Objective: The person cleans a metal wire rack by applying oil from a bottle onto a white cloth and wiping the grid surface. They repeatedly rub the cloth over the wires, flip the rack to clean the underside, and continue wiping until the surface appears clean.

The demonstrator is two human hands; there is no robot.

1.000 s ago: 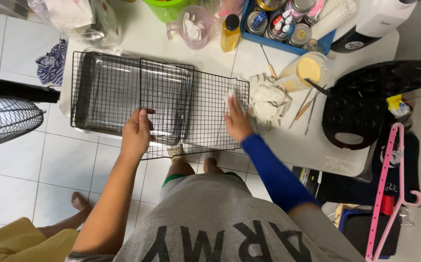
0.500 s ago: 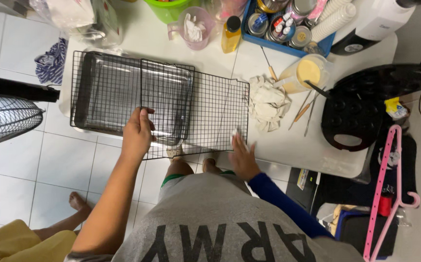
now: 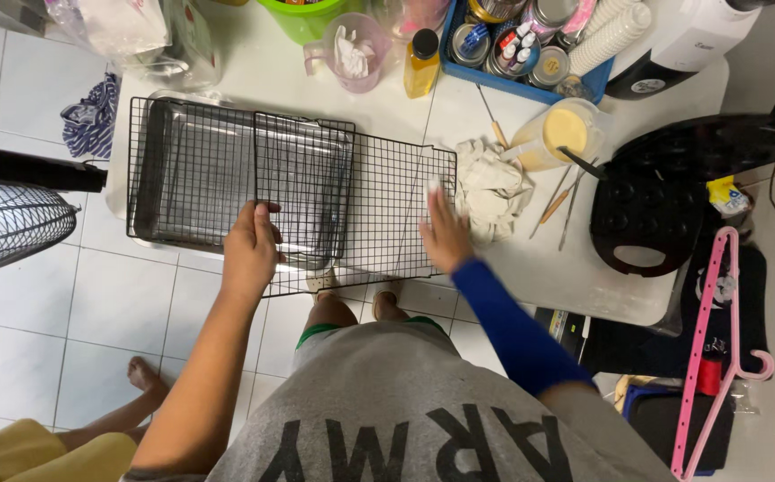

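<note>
Head view: nearest, the left hand [image 3: 249,250] grips the near edge of the right-hand wire rack [image 3: 356,214], fingers curled over it. The right hand [image 3: 445,236], which sat lower half a second ago, has slid up flat and open onto the rack's right side. That rack overlaps a second rack [image 3: 191,174] covering a metal tray. Beyond, on the white table [image 3: 530,277], lie a crumpled cloth [image 3: 490,187] and a blue tray of jars [image 3: 530,54]; the floor is tiled.

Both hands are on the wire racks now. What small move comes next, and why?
Probably slide the right wire rack further onto the table. Its near edge overhangs the table edge, the left hand grips that edge, and the right hand lies flat at its right side.
</note>
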